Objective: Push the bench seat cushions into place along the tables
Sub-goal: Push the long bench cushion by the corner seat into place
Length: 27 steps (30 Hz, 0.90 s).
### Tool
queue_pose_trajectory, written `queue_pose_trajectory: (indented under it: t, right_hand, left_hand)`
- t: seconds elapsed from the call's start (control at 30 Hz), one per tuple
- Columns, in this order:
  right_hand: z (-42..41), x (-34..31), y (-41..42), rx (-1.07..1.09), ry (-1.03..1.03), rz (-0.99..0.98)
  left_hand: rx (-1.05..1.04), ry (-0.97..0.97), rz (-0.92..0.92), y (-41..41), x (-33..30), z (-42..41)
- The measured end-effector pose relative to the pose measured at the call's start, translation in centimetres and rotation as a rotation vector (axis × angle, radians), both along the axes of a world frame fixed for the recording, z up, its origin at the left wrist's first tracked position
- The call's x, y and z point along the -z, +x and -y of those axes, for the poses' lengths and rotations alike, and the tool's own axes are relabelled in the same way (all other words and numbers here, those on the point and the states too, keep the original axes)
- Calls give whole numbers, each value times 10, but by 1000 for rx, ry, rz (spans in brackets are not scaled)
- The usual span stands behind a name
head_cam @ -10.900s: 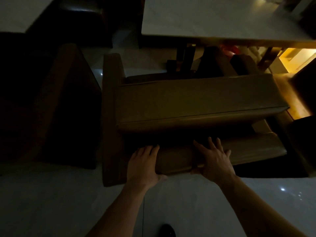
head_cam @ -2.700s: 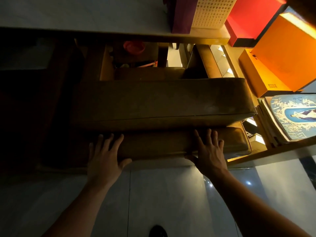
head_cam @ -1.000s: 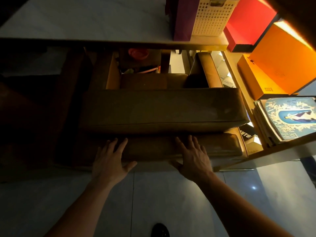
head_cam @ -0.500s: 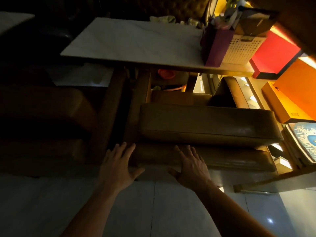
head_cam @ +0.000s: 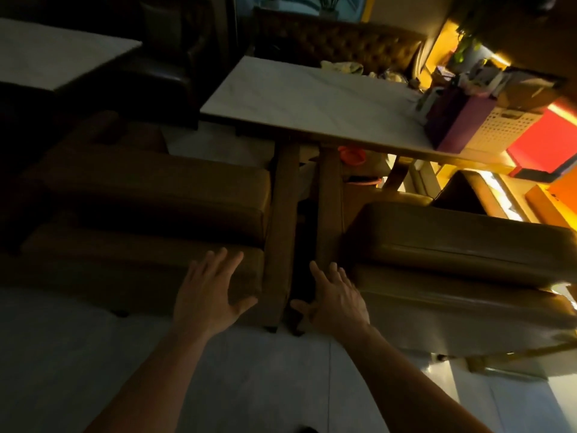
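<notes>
The left seat cushion [head_cam: 140, 270] is lying on the floor at the desk [head_cam: 312, 104] edge, pressed by the wide-spread left hand [head_cam: 209, 295]. The right hand [head_cam: 335, 303], also spread, is being held near the dark gap [head_cam: 301, 245]; fingers risk being pinched there.

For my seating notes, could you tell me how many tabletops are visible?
2: one white tabletop at centre right, another at far left, cropped by the frame; others may be hidden.

Both arms outstretched, left hand [head_cam: 208, 295], right hand [head_cam: 335, 303], fingers spread
</notes>
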State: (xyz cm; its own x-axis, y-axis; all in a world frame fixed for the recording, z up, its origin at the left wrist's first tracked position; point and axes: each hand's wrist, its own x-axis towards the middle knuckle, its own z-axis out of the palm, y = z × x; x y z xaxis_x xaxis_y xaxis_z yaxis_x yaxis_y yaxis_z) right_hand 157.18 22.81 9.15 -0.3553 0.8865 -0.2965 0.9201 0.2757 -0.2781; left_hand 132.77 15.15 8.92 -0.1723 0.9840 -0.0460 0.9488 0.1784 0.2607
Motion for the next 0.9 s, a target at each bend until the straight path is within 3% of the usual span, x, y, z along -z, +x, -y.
queue_pose_trajectory:
  t: [0.3, 0.57, 0.9]
  right_hand:
    - [-4, 24, -126, -89, -15, 26]
    - [-30, 61, -233, -73, -56, 56]
    - [-54, 114, -287, 20, -27, 166]
  left_hand:
    - [-109, -21, 18, -136, 33, 21]
    - [-80, -39, 2, -259, 57, -4]
    - [-38, -134, -60, -374, 118, -26]
